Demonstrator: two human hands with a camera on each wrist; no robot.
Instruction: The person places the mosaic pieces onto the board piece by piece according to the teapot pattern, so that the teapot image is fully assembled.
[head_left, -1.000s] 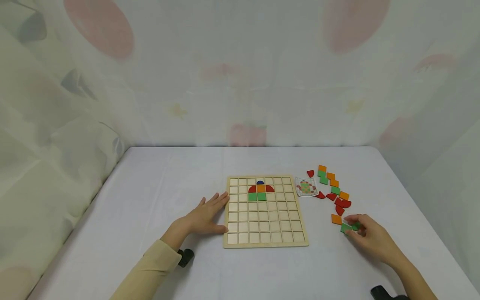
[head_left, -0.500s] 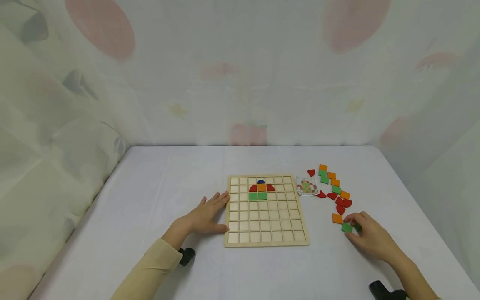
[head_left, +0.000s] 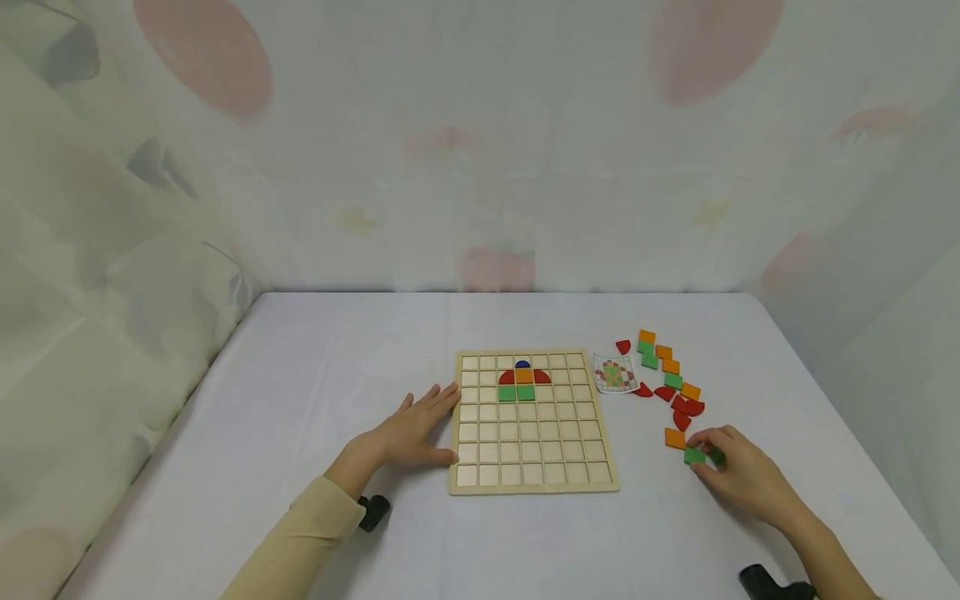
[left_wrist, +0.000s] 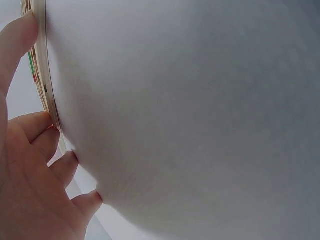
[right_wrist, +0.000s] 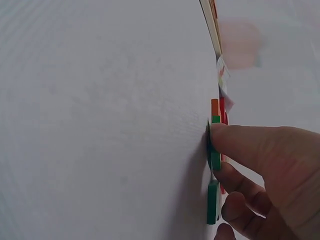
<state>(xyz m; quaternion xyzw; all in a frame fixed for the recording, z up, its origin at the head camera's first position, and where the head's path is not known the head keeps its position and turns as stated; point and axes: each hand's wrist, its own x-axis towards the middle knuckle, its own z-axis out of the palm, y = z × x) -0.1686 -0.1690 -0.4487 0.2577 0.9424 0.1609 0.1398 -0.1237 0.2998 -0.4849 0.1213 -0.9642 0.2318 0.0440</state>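
Observation:
A square wooden grid board (head_left: 534, 489) lies on the table. Set in its upper cells are a blue piece (head_left: 522, 364), an orange square (head_left: 523, 376), red curved pieces (head_left: 507, 377) on both sides of it and green squares (head_left: 507, 392) below. My left hand (head_left: 412, 432) rests along the board's left edge, fingers spread, thumb and fingertips touching the rim. To the right, my right hand (head_left: 744, 472) pinches a green square tile (head_left: 695, 456) between thumb and fingers. A second green tile (right_wrist: 212, 202) lies under that hand, partly hidden by its fingers in the head view.
A small pattern card (head_left: 615, 374) lies right of the board. Beyond it, several loose orange tiles (head_left: 675, 438), green tiles (head_left: 673, 380) and red pieces (head_left: 682, 420) run in an uneven line towards the back. Patterned cloth (head_left: 495, 167) hangs behind the table.
My right fingers have shifted slightly at the green tile, and the second green tile is more covered by the hand. My left hand stays at the board's edge.

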